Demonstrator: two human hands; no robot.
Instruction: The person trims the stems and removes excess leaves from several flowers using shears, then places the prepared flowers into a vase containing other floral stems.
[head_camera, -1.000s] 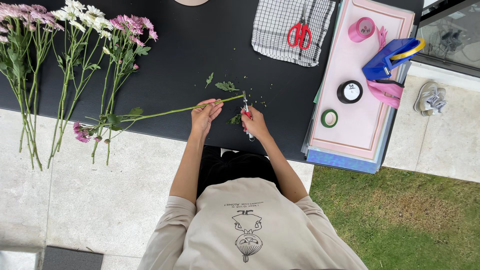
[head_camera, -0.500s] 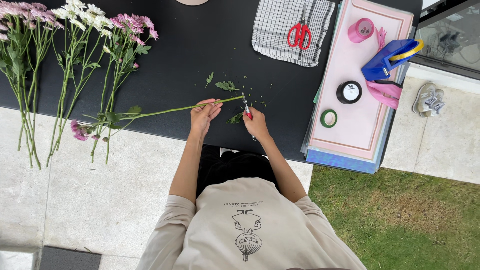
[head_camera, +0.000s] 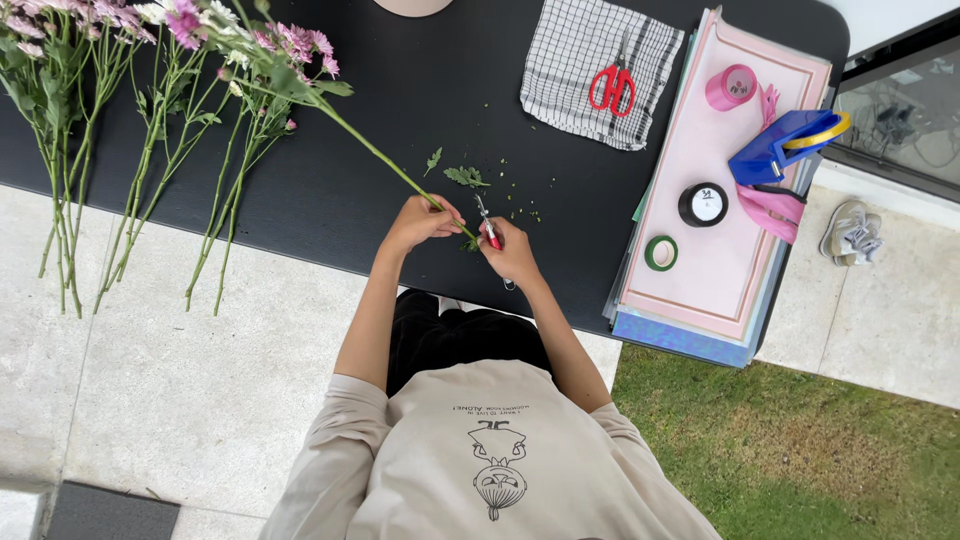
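My left hand (head_camera: 415, 222) grips a long green flower stem (head_camera: 370, 150) near its cut end. The stem slants up and to the left across the black table (head_camera: 330, 200), and its pink bloom (head_camera: 295, 42) lies among the other flowers. My right hand (head_camera: 512, 252) holds small red-handled snips (head_camera: 487, 225), with the blades by the stem's end. Cut leaves and green bits (head_camera: 465, 177) lie on the table just beyond both hands.
Bunches of pink and white flowers (head_camera: 120, 110) lie at the table's left. Red scissors (head_camera: 612, 85) rest on a checked cloth (head_camera: 600, 70). Stacked pink sheets (head_camera: 700, 260) at the right carry a pink tape roll (head_camera: 731, 86), black roll (head_camera: 703, 204), green ring (head_camera: 660, 252) and blue dispenser (head_camera: 785, 145).
The held stem has swung from pointing left along the table edge to slanting up-left, so its bloom is now among the other flowers. Both hands have shifted slightly toward the near edge.
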